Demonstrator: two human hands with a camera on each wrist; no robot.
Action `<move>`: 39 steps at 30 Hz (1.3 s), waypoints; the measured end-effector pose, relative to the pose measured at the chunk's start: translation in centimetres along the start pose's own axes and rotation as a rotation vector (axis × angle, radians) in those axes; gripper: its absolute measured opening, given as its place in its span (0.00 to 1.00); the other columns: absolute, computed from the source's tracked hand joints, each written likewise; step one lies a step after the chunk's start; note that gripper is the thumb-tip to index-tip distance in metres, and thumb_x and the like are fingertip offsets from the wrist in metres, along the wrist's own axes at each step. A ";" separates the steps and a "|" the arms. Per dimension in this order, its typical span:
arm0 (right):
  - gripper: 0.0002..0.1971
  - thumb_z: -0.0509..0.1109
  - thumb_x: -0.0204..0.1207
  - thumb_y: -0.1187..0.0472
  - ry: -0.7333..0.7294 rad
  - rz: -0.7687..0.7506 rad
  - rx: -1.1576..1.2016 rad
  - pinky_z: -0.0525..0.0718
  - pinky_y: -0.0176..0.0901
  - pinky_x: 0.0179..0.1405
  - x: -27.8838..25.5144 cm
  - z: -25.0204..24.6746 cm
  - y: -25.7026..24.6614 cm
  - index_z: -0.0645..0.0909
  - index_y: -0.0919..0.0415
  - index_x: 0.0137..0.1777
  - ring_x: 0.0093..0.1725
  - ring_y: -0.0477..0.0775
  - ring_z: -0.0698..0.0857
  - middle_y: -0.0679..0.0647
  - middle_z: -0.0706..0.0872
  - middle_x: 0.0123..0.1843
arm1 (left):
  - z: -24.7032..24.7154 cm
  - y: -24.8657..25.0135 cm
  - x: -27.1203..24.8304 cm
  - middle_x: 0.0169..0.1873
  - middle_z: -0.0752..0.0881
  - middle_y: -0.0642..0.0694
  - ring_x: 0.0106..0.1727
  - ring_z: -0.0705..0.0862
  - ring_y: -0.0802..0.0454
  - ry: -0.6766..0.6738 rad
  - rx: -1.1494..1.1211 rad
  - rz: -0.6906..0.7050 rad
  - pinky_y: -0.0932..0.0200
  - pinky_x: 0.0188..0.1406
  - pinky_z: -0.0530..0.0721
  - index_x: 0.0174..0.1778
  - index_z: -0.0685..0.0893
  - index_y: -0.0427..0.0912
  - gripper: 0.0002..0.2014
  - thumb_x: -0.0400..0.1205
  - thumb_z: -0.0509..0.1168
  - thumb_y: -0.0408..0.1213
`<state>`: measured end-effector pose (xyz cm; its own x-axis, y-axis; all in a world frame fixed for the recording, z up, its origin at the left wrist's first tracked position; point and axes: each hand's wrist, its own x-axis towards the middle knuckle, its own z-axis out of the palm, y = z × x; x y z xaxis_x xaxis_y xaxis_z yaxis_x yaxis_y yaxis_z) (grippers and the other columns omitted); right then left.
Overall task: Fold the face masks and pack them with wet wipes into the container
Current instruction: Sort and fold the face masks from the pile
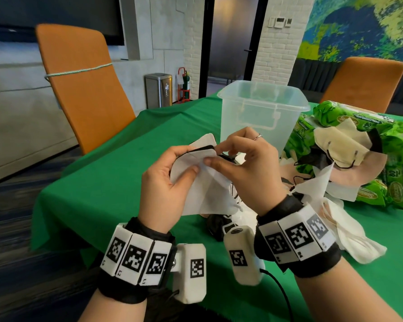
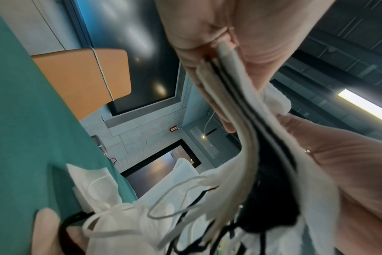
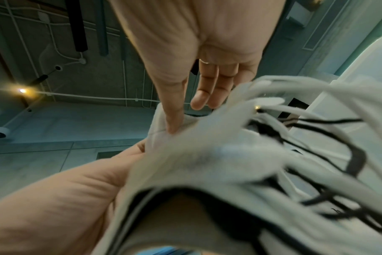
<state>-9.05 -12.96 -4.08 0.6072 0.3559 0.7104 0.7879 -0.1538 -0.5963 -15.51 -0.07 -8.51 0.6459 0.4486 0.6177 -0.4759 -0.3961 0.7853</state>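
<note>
I hold a stack of folded face masks [image 1: 196,182], white with black layers between, above the green table. My left hand [image 1: 197,159] grips its left side, thumb in front and fingers behind. My right hand [image 1: 215,155] pinches the top edge of the front white mask. In the left wrist view the stack [image 2: 240,107] is squeezed in my left hand [image 2: 218,51], ear loops dangling. The right wrist view shows my right hand [image 3: 185,115] with its thumb on the white mask [image 3: 207,155]. The clear container [image 1: 263,112] stands open behind. Green wet wipes packs [image 1: 358,122] lie to its right.
A beige mask [image 1: 342,145] lies on the wipes packs. Loose white masks [image 1: 349,231] and black ones [image 1: 215,225] are heaped on the green tablecloth [image 1: 116,182] below and right of my hands. Orange chairs [image 1: 79,84] stand at the table's left and far right.
</note>
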 end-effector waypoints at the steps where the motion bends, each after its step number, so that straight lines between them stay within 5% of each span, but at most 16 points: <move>1: 0.10 0.80 0.61 0.60 -0.006 -0.014 0.018 0.71 0.24 0.36 -0.1 0.0 0.0 0.81 0.49 0.35 0.37 0.42 0.76 0.45 0.77 0.36 | 0.0 0.0 0.0 0.46 0.90 0.56 0.50 0.88 0.55 -0.006 0.000 -0.006 0.50 0.55 0.85 0.49 0.85 0.61 0.14 0.74 0.68 0.36; 4: 0.06 0.76 0.63 0.57 -0.042 -0.001 0.042 0.70 0.23 0.38 -0.2 0.2 0.0 0.80 0.52 0.34 0.38 0.43 0.78 0.50 0.82 0.36 | 0.0 -0.1 -0.1 0.47 0.90 0.53 0.52 0.88 0.54 -0.016 -0.007 -0.007 0.50 0.56 0.84 0.53 0.86 0.50 0.11 0.75 0.68 0.41; 7: 0.06 0.76 0.65 0.57 -0.067 0.105 0.090 0.76 0.38 0.37 0.0 0.3 0.1 0.82 0.56 0.34 0.33 0.47 0.78 0.48 0.84 0.31 | 0.1 0.0 -0.2 0.45 0.90 0.58 0.48 0.88 0.57 -0.008 -0.016 0.004 0.57 0.51 0.84 0.50 0.84 0.57 0.09 0.75 0.65 0.48; 9: 0.06 0.78 0.66 0.61 -0.074 0.141 0.115 0.78 0.42 0.35 0.2 0.2 0.0 0.83 0.57 0.35 0.30 0.45 0.77 0.47 0.84 0.30 | 0.2 0.1 -0.2 0.43 0.90 0.61 0.46 0.87 0.60 -0.017 -0.028 0.009 0.61 0.48 0.83 0.49 0.83 0.58 0.07 0.76 0.66 0.44; 14: 0.14 0.80 0.64 0.64 -0.061 0.165 0.099 0.78 0.40 0.32 0.7 0.0 -0.4 0.76 0.49 0.34 0.28 0.44 0.77 0.49 0.83 0.29 | 0.2 0.1 -0.5 0.45 0.89 0.57 0.48 0.87 0.58 0.013 -0.035 0.046 0.58 0.51 0.84 0.54 0.80 0.60 0.15 0.75 0.68 0.38; 18: 0.20 0.79 0.64 0.65 -0.074 0.121 0.047 0.75 0.34 0.33 0.7 0.2 -0.6 0.74 0.41 0.39 0.28 0.42 0.75 0.46 0.79 0.30 | 0.0 -0.1 -0.5 0.35 0.86 0.49 0.38 0.84 0.53 0.008 -0.015 0.101 0.59 0.43 0.81 0.62 0.77 0.68 0.24 0.75 0.69 0.37; 24: 0.15 0.80 0.64 0.64 -0.072 0.071 0.009 0.71 0.30 0.34 0.6 0.3 -0.6 0.80 0.45 0.43 0.33 0.50 0.78 0.52 0.80 0.38 | 0.0 0.2 -0.4 0.57 0.86 0.59 0.63 0.82 0.61 -0.010 -0.035 0.081 0.59 0.66 0.77 0.57 0.81 0.61 0.20 0.75 0.68 0.31; 29: 0.13 0.78 0.67 0.63 -0.053 0.106 0.058 0.71 0.27 0.33 0.6 0.4 -0.7 0.78 0.45 0.42 0.34 0.44 0.77 0.47 0.81 0.37 | 0.0 0.3 -0.4 0.63 0.84 0.50 0.67 0.81 0.53 -0.014 -0.061 0.042 0.43 0.70 0.76 0.64 0.78 0.60 0.24 0.75 0.67 0.32; 39: 0.11 0.78 0.67 0.61 -0.056 0.161 0.099 0.73 0.30 0.32 0.9 0.3 -0.7 0.78 0.47 0.37 0.32 0.44 0.76 0.43 0.80 0.33 | 0.0 0.4 -0.4 0.61 0.85 0.53 0.64 0.82 0.57 -0.018 -0.044 0.040 0.46 0.68 0.78 0.61 0.79 0.60 0.22 0.75 0.67 0.32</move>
<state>-9.11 -12.22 -3.11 0.7155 0.3855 0.5826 0.6654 -0.1220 -0.7364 -15.99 -0.43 -8.42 0.6366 0.4185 0.6477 -0.5267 -0.3776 0.7616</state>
